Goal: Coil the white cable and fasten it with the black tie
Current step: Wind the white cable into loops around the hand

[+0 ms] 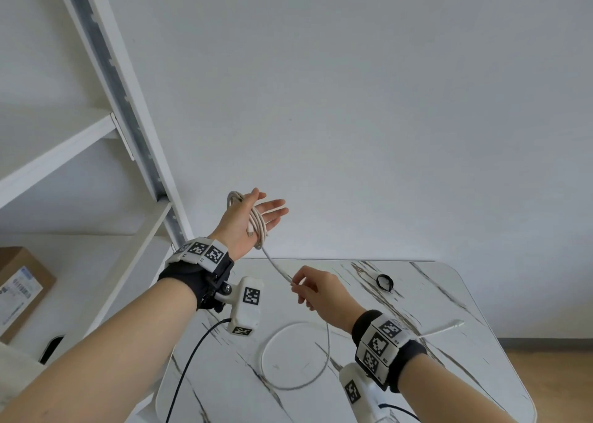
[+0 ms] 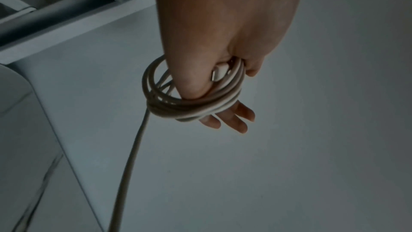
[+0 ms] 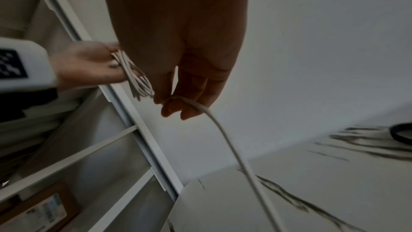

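Note:
My left hand (image 1: 266, 210) is raised above the table's far edge, palm up and fingers straight. Several turns of the white cable (image 1: 256, 220) are wound round it, and one connector end (image 2: 217, 75) lies against the base of the thumb. From the coil (image 2: 191, 107) the cable runs down to my right hand (image 1: 298, 286), which pinches it between thumb and fingertips (image 3: 171, 107). Below that hand the cable lies in a loose loop (image 1: 288, 387) on the table, with its other connector (image 1: 457, 324) at the right. The black tie (image 1: 385, 283) lies as a small ring on the table, beyond my right hand.
The white marble-pattern table (image 1: 433, 294) has rounded corners and stands against a plain wall. A white metal shelf unit (image 1: 128, 101) rises to the left, with a cardboard box (image 1: 22, 281) on a low shelf. A thin black lead (image 1: 192, 352) hangs from the left wrist camera.

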